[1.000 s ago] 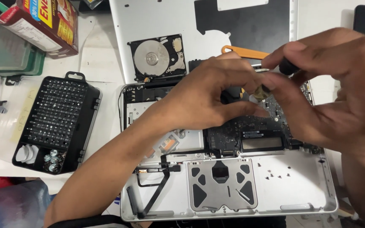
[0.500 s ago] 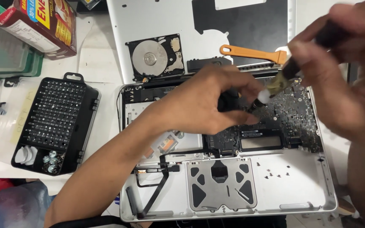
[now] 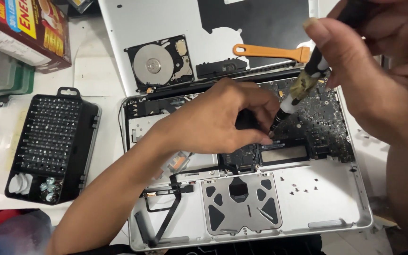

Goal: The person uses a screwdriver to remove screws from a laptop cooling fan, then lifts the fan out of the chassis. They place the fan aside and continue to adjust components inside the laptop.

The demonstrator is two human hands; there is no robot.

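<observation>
White desk space surrounds the opened laptop (image 3: 246, 208), whose bottom cover (image 3: 166, 23) is already off and lies at twelve o'clock with a bare hard drive (image 3: 159, 63) and an orange pry tool (image 3: 270, 51) on it. My right hand (image 3: 369, 71) pinches the precision screwdriver (image 3: 298, 92) closed in its fingers, tip down on the logic board (image 3: 317, 118). My left hand (image 3: 218, 120) curls narrow around the tip, steadying it. Loose screws (image 3: 303, 186) sit on the palm rest at four o'clock. I judge disassembly midway: board and trackpad (image 3: 239, 203) remain seated. A bit case (image 3: 50, 141) sits at nine o'clock.
</observation>
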